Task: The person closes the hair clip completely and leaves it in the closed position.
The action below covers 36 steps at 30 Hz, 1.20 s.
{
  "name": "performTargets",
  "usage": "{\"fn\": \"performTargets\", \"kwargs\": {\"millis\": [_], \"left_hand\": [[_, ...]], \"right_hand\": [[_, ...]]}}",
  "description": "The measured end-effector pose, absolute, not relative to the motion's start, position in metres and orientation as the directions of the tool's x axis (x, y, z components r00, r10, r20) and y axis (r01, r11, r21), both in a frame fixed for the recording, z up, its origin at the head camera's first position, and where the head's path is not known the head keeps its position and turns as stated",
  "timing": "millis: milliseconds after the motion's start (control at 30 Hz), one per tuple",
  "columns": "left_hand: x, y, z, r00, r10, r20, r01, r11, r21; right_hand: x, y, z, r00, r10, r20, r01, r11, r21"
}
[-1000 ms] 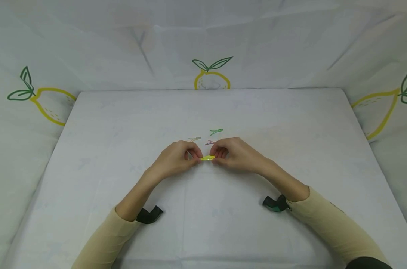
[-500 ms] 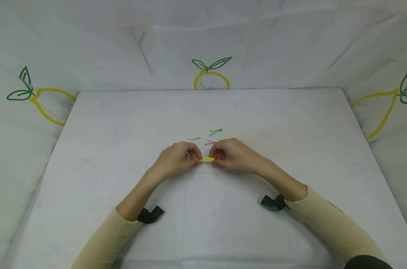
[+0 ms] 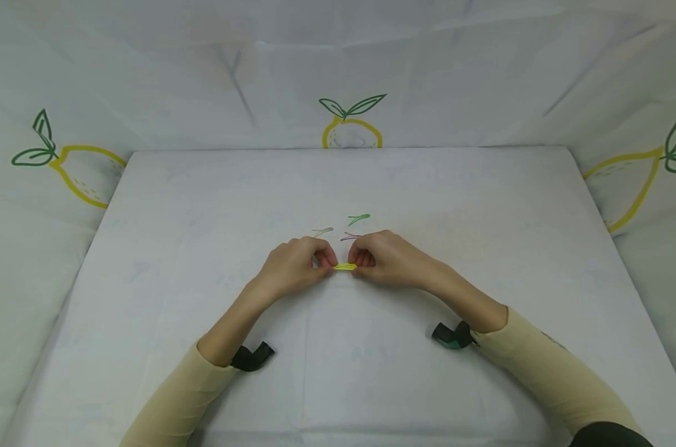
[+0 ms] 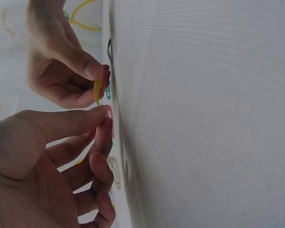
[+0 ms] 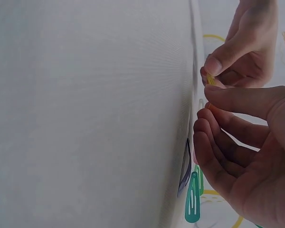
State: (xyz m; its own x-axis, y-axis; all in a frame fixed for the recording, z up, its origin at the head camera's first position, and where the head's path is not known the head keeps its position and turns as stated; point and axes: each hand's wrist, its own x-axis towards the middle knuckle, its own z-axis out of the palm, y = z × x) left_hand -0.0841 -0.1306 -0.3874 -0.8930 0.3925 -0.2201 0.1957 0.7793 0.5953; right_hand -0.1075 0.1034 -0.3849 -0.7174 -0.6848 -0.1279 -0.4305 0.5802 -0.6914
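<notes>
A small yellow snap hair clip [image 3: 346,267] stretches between the two hands over the middle of the table. The left hand [image 3: 297,266] pinches its left end between thumb and forefinger. At its other end, the right hand [image 3: 390,257] has the same pinch. In the left wrist view the yellow clip [image 4: 97,91] bows slightly between the fingertips. The lower fingers of both hands curl loosely. Just beyond the hands lie a pink-purple hair clip [image 3: 349,236], partly covered by the right hand, a beige clip [image 3: 323,231] and a green clip [image 3: 359,218], their arms splayed apart.
A white cloth covers the table [image 3: 338,360], and white curtains with lemon drawings [image 3: 351,132] rise behind and at both sides. Dark wrist mounts [image 3: 252,357] sit at the beige sleeves. In the right wrist view a teal clip [image 5: 192,197] shows below the hand.
Both hands have shifted very slightly toward the near edge with the yellow clip. The clip's face has turned a little and its bright glint is gone. The other clips lie still.
</notes>
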Motion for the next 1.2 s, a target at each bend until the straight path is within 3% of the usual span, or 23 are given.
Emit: {"fn": "performTargets", "kwargs": {"millis": [1200], "left_hand": [[-0.0821, -0.1309, -0.3889, -0.895, 0.364, -0.258, 0.159, 0.800, 0.578]], "right_hand": [[-0.1096, 0.1032, -0.3877, -0.719, -0.681, -0.140, -0.420, 0.586, -0.693]]}}
